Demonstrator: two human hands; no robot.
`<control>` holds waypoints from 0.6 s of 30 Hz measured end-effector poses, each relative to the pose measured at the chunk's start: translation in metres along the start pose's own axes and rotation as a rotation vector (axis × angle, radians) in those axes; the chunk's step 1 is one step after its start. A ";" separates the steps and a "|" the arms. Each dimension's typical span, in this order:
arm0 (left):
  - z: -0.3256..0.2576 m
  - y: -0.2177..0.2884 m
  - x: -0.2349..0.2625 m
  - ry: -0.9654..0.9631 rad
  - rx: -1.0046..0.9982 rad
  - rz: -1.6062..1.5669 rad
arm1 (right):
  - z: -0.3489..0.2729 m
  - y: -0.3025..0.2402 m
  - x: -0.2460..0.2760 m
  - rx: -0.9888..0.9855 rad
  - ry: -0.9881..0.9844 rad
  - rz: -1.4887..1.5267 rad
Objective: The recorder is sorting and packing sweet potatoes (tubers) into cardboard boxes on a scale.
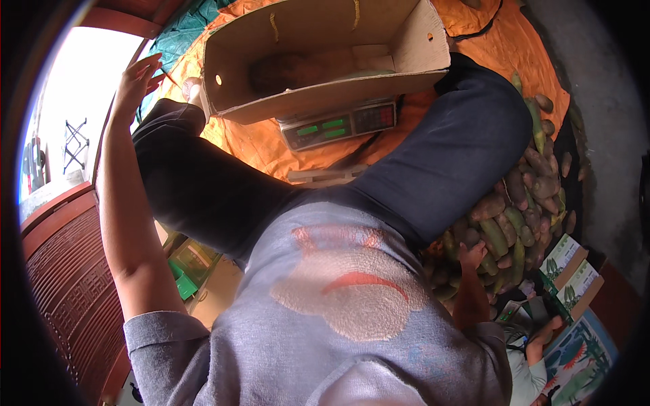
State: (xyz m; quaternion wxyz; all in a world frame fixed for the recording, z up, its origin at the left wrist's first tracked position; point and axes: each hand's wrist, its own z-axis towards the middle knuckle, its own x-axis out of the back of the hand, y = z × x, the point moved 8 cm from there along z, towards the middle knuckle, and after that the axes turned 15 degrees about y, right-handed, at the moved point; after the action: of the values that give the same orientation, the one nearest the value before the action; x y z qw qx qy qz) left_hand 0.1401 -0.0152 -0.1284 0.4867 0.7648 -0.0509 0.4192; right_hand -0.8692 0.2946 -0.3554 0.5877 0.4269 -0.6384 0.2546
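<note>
My left hand (140,80) is raised at the far left, beyond my left knee, fingers stretched and apart with nothing in them. A large open cardboard box (271,105) stands before me, on top of a digital scale (338,127) with lit green displays. Inside, a green strip shows behind the near wall; the rest is in shadow. At my right side, my right hand (472,256) reaches into a pile of green cucumber-like vegetables (496,237) and brown, potato-like tubers (489,206). Its fingers are curled in, and whatever they grip is hidden.
Orange sheeting (264,149) covers the ground under the scale. A brown, ridged panel (71,291) rises close on my left. Printed cartons (575,284) stand beyond the pile, near another person's arm (542,338). A green plastic container (183,277) lies behind my left leg.
</note>
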 end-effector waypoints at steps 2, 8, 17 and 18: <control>0.008 0.016 -0.010 -0.016 -0.078 0.004 | 0.018 0.005 0.010 -0.200 0.189 0.214; 0.013 0.067 -0.044 -0.067 -0.391 0.088 | 0.117 -0.048 0.110 -0.159 0.516 0.545; -0.003 0.119 -0.101 -0.170 -0.651 0.137 | 0.135 -0.300 0.458 0.415 0.787 1.153; -0.004 0.118 -0.107 -0.258 -0.616 0.229 | 0.123 -0.338 0.481 0.511 0.752 1.159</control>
State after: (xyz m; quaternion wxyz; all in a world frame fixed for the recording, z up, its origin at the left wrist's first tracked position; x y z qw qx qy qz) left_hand 0.0120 -0.1085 -0.1189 0.6338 0.6180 -0.3214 0.3362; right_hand -0.6225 -0.0966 0.0279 0.4204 0.0286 -0.4376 0.7943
